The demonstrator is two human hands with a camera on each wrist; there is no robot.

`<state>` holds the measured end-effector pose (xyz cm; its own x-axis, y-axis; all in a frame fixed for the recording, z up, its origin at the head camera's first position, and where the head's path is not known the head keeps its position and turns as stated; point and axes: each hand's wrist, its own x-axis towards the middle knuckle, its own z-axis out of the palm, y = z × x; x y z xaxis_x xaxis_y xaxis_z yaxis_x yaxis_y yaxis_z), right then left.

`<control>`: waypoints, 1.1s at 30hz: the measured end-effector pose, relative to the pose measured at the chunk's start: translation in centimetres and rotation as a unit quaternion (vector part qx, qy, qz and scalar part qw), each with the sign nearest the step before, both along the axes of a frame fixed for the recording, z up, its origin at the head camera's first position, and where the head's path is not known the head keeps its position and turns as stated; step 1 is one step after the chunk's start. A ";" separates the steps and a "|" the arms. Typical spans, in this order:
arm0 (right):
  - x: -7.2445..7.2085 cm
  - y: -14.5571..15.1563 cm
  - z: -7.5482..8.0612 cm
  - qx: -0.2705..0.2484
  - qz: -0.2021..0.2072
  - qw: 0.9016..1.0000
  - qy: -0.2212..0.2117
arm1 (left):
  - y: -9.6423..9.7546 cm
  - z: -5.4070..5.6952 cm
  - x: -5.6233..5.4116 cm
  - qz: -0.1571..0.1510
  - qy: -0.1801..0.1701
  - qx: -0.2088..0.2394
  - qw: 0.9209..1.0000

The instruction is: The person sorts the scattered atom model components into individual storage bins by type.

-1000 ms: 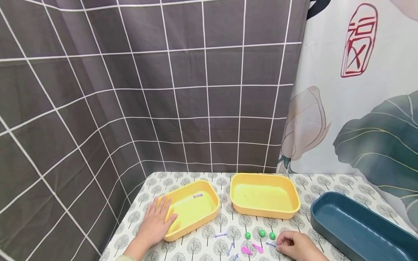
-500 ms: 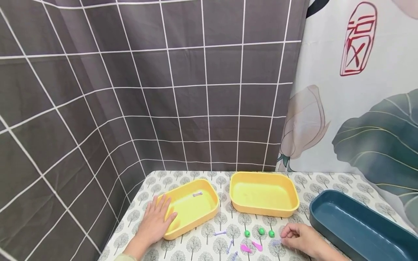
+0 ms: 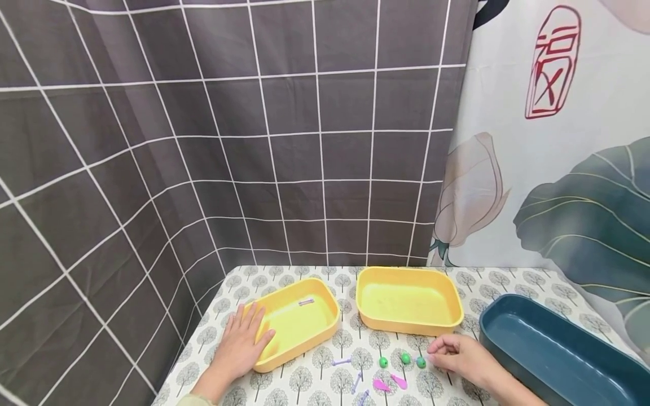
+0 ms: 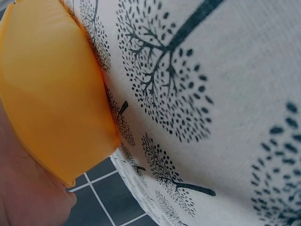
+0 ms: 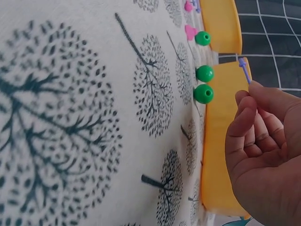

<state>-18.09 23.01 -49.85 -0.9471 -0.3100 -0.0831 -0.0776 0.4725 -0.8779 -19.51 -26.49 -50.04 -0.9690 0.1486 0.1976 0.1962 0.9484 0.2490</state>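
Note:
My right hand [image 3: 464, 358] pinches a small purple bone-shaped stick [image 5: 245, 69] between thumb and forefinger, raised above the table by the green beads. My left hand [image 3: 238, 347] rests over the left end of a yellow tray [image 3: 332, 327], its fingers extended across the rim. Inside that tray lies one pale purple bone-shaped stick [image 3: 306, 302]. Three round green beads [image 3: 383, 362] stand in a loose row on the cloth. Near them are two pink drop-shaped pieces [image 3: 399, 382] and more purple sticks [image 3: 342, 361]. The left wrist view shows mainly the tray's outer wall [image 4: 56, 89].
A second yellow tray [image 3: 408, 327], with nothing visible inside, stands at the back middle. On the right is a long dark blue tray [image 3: 508, 344]. Tree-patterned cloth [image 3: 299, 386] covers the table. A dark checked curtain [image 3: 345, 158] hangs behind.
The right hand has lifted a purple stick off the cloth, shifting first right, then up and back left towards the beads. The left hand stays on the tray.

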 end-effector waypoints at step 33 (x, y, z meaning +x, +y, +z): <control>-2.5 -5.2 1.9 -0.076 0.009 0.996 0.037 | 0.2 0.3 0.3 0.000 0.004 0.004 1.000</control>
